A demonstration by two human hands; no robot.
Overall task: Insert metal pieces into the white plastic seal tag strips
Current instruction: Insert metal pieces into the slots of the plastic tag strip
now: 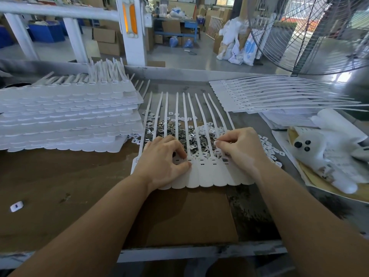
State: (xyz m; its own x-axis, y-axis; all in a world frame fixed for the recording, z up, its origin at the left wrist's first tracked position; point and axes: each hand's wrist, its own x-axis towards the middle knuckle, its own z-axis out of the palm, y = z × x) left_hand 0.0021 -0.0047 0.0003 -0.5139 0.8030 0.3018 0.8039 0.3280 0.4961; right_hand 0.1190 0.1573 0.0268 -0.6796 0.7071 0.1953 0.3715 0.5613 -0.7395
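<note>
A joined sheet of white seal tag strips [205, 174] lies flat before me, its thin tails fanning away over a heap of small metal pieces [180, 134] and white plastic caps [209, 126]. My left hand [161, 164] rests on the sheet's left side, thumb and forefinger pinched at a tag's slot; whatever they hold is hidden. My right hand [239, 148] sits over the right tags with fingers curled, pinching a small white piece at its fingertips.
A tall stack of tag sheets [65, 118] fills the left. Another pile of sheets [279, 96] lies at back right. Papers and a white plush toy [327, 150] sit on the right. One loose cap [17, 205] lies at near left. A large fan [319, 33] stands beyond.
</note>
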